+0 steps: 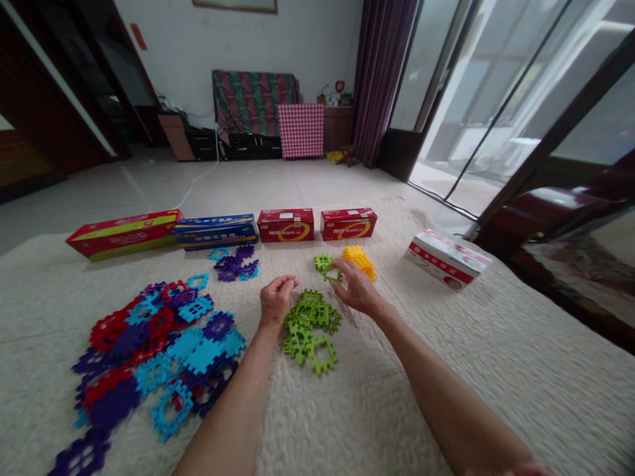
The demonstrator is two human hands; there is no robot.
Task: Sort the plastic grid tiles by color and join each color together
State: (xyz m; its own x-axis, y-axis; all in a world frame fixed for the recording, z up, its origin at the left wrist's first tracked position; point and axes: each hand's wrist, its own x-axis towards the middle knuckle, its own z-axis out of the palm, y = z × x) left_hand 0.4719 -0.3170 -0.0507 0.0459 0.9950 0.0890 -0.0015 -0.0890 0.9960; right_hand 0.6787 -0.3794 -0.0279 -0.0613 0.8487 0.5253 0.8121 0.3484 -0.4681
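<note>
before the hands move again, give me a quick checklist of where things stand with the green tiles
1. Right hand has a green tile at its fingertips: ok.
2. Left hand holds something: cannot tell, fingers pinched together, nothing visible in them.
3. Green pile lies between the two hands, apart from the other colours: ok.
4. Yellow tiles sit just behind the right hand, separate from the green: ok.
5. Mixed red, blue and purple pile sorted by colour: not ok.
6. Row of boxes stands clear behind the tiles: ok.
</note>
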